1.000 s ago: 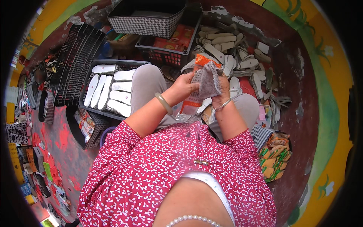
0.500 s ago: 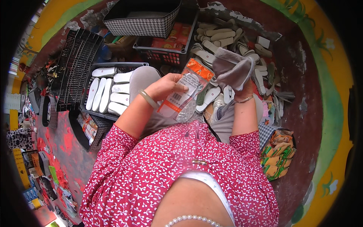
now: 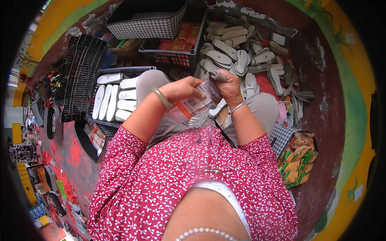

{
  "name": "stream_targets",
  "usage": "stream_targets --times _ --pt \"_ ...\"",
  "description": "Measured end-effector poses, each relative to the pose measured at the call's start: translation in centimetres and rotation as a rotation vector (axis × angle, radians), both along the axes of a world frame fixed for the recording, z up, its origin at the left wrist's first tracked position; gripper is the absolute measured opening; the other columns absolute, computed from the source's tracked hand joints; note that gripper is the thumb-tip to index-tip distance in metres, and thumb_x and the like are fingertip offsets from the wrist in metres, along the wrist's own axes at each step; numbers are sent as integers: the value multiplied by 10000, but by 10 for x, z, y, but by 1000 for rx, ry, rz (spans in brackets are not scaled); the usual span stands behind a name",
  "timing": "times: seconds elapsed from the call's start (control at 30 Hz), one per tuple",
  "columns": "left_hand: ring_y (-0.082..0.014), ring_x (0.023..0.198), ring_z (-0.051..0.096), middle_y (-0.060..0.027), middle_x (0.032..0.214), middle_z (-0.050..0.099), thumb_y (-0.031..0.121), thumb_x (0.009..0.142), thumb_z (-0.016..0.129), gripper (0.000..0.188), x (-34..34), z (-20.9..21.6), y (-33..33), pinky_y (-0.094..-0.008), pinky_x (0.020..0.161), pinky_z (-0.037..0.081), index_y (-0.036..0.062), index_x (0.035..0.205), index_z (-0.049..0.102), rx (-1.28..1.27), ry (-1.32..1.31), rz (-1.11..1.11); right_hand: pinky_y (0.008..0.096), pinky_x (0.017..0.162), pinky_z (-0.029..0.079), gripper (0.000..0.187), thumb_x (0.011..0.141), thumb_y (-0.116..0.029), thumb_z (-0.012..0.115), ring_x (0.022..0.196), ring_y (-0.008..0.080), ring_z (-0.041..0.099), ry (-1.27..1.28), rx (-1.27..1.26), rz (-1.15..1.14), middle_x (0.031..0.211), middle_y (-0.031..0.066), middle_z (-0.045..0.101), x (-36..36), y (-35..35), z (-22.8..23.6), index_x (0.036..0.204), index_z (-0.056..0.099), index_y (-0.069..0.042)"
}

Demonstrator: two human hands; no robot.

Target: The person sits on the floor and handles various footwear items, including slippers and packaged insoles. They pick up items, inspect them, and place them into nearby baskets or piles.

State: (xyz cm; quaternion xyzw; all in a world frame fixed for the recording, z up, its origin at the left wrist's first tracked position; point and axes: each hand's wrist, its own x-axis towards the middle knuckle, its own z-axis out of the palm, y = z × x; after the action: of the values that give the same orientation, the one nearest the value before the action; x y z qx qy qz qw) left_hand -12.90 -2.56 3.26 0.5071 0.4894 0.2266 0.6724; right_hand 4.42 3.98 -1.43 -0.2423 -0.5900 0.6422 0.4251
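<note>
My left hand (image 3: 183, 89) is closed on a clear plastic package (image 3: 189, 109) with orange and white printing, held above my lap. A pale insole shape shows through the film. In my right hand (image 3: 232, 89) a grey cloth (image 3: 214, 91) is bunched, its fingers wrapped round it. The cloth presses against the top of the package, beside my left fingertips. What lies under the cloth is hidden. Beyond my hands spreads a heap of loose insoles (image 3: 227, 50), white, beige and olive.
A crate (image 3: 93, 78) of white insoles (image 3: 105, 102) stands left of my knee. Behind it are a black slatted crate (image 3: 78, 76), a houndstooth basket (image 3: 148, 28) and a dark crate (image 3: 171, 60). Packaged insoles (image 3: 297, 162) fill a basket at my right.
My right hand has come left and nearer with the cloth, from over the insole heap to the package top. The cloth is now bunched up. My left hand keeps its hold.
</note>
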Motion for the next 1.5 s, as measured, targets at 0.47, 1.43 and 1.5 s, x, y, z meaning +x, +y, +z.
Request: stream_targets --times 0.47,1.43,1.5 --pt "-217 834 634 -131 944 628 135 869 536 282 -24 5 -4 -349 759 519 -31 1097 531 79 -707 650 408 976 393 849 827 -653 373 1087 319 528 540 -595 468 1253 207 481 28 44 11 1300 355 52" --pt "-172 774 619 -102 943 633 213 912 489 290 7 -18 20 -287 699 510 -18 1066 570 473 -583 784 279 659 513 230 788 -86 646 726 147 630 142 -731 495 863 55 644 -19 -29 22 1003 600 -19" --pt "-174 749 622 -100 929 634 221 911 493 290 8 -12 18 -288 676 517 -15 1059 572 474 -609 804 283 649 515 232 786 -77 645 720 149 632 131 -751 522 862 62 644 -15 -32 21 1002 598 -8"
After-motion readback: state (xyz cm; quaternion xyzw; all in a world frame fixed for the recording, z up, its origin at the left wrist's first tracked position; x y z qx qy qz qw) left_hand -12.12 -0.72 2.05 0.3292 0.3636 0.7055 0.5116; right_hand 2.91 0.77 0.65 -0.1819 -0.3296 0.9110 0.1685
